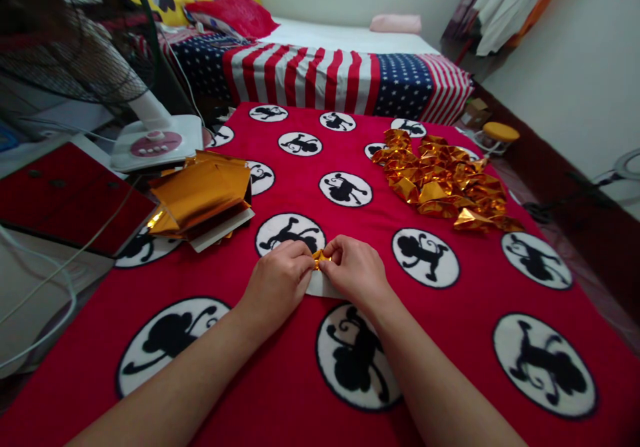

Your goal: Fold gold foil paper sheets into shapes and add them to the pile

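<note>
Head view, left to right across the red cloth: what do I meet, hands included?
Stack of gold sheets → left hand → small piece of paper pinched between the hands → right hand → heap of folded gold paper.

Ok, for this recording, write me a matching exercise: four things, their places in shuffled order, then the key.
Things
1. flat gold sheets
2. folded gold shapes
3. gold-and-white piece
4. pink item

Places
A. on the bed, by the wall
B. pinched by left hand and right hand
C. red cloth, left side
D. red cloth, right side

Pairs: 1-C, 2-D, 3-B, 4-A
</note>
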`<state>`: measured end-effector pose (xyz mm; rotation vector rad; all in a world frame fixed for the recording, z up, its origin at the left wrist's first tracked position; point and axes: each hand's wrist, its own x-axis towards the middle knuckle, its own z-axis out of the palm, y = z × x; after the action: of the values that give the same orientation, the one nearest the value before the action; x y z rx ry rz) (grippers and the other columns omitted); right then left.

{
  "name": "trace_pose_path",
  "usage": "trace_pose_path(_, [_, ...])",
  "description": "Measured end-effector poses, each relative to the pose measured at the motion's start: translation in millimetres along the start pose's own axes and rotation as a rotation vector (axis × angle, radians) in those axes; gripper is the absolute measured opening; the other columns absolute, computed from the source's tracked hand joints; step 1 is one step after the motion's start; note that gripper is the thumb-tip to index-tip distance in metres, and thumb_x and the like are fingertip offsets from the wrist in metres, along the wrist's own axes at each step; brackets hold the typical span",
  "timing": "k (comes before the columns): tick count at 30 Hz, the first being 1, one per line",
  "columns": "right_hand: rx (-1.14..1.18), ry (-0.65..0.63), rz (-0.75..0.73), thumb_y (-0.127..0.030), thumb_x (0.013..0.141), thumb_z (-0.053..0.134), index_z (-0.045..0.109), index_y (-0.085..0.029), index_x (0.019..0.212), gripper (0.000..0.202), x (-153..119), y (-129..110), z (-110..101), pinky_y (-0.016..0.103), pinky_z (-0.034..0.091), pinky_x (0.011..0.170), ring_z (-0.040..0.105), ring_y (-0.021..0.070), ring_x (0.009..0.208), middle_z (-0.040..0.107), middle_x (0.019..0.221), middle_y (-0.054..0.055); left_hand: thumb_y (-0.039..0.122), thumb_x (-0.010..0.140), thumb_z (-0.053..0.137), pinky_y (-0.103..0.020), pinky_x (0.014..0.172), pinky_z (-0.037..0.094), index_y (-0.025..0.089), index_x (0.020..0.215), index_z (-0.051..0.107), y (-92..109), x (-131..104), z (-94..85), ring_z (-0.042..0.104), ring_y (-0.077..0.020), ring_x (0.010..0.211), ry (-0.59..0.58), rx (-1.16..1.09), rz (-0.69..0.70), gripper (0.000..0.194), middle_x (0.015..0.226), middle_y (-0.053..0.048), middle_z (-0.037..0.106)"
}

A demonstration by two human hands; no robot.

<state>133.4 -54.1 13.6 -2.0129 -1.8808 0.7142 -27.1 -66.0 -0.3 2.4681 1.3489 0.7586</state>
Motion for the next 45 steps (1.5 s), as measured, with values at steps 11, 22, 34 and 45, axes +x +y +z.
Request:
trace_pose_path(11, [0.007, 0.017, -0.007, -0.028, 0.074, 0.068, 0.069, -0.026, 0.081, 0.008, 0, 0, 2, 0.024, 0.031, 0.057, 0.062, 0.0144, 0.069, 0.071, 0.079, -0.001, 0.01, 0.086, 0.054, -0.029, 0.073, 0.049, 0.018, 0.076, 0.07, 7, 2, -4.4, 0.06, -0.0167, 0.079, -0.028, 0.029, 0.01, 0.02, 0.079, -0.005, 0.064])
trace_pose_path(22, [0.081, -0.001, -0.046, -0.02, 0.078, 0.06, 0.067, -0.024, 0.081, 0.008, -2, 1, -5, 0.025, 0.031, 0.058, 0.058, 0.0134, 0.066, 0.068, 0.073, -0.002, 0.018, 0.089, 0.05, -0.036, 0.074, 0.045, 0.015, 0.072, 0.067, 18, 0, -11.2, 0.054, -0.0208, 0.082, -0.169, 0.214, 0.024, 0.024, 0.082, -0.007, 0.059])
trace_pose_path(34, [-0.226, 0.185, -0.274, -0.038, 0.077, 0.073, 0.065, -0.023, 0.08, 0.017, -1, -4, -2, 0.031, 0.033, 0.074, 0.054, 0.0215, 0.093, 0.064, 0.091, 0.003, 0.024, 0.087, 0.057, -0.041, 0.081, 0.042, 0.02, 0.076, 0.075, 10, 2, -11.0, 0.055, -0.0235, 0.094, -0.057, 0.163, 0.002, 0.022, 0.098, -0.008, 0.063])
trace_pose_path(45, [-0.04, 0.062, -0.223, -0.024, 0.077, 0.063, 0.071, -0.023, 0.076, 0.008, 1, -1, -6, 0.026, 0.03, 0.058, 0.062, 0.0159, 0.068, 0.071, 0.073, 0.0, 0.023, 0.084, 0.062, -0.038, 0.081, 0.045, 0.022, 0.072, 0.076, -5, 4, -3.9, 0.058, -0.0214, 0.095, 0.031, -0.06, -0.069, 0.018, 0.099, -0.006, 0.064])
